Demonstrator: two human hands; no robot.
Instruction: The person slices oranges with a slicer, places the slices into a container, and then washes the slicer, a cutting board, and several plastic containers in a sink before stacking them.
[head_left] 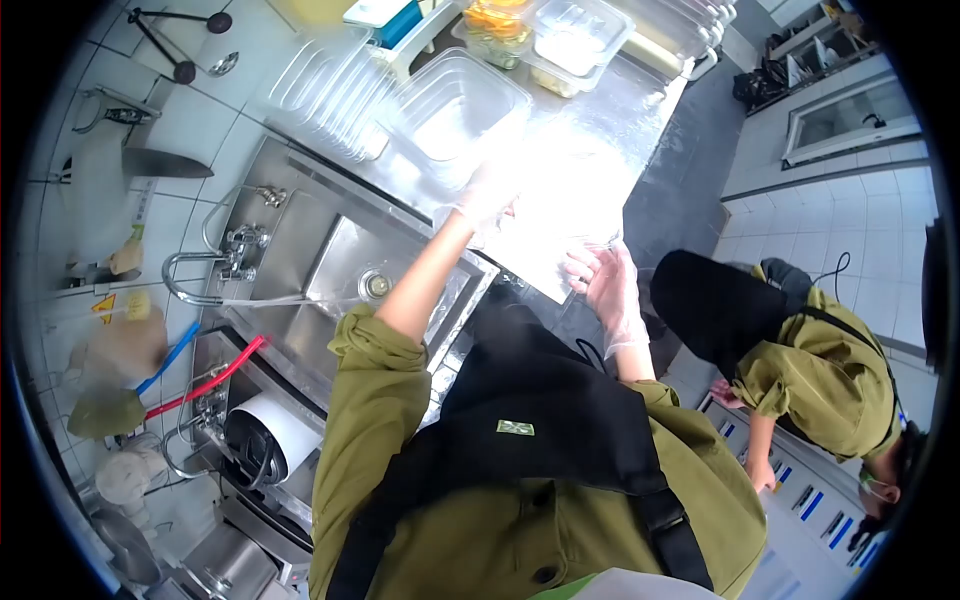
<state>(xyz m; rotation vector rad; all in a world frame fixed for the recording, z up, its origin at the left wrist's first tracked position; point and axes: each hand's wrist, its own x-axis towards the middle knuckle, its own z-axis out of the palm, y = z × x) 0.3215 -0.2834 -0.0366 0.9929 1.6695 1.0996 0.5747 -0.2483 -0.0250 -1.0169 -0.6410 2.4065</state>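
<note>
My left hand (488, 202), in a thin clear glove, is over the steel counter (655, 115), just below a clear plastic tub (460, 105). Glare washes out most of its fingers, and I cannot tell whether they hold anything. Near the counter's front corner is my right hand (606, 285), also gloved, palm turned up and fingers loosely curled and apart. Beside the tub stands a stack of clear plastic containers (325, 95). Farther back, a lidded clear container (580, 40) sits next to one with orange and green pieces (497, 30).
To the left is a steel sink (300, 235) with a faucet (195, 290). A knife (165, 163) and ladles (220, 65) are along the tiled wall. A person in an olive shirt (825, 385) bends over drawers at right. A white pot (275, 435) stands lower left.
</note>
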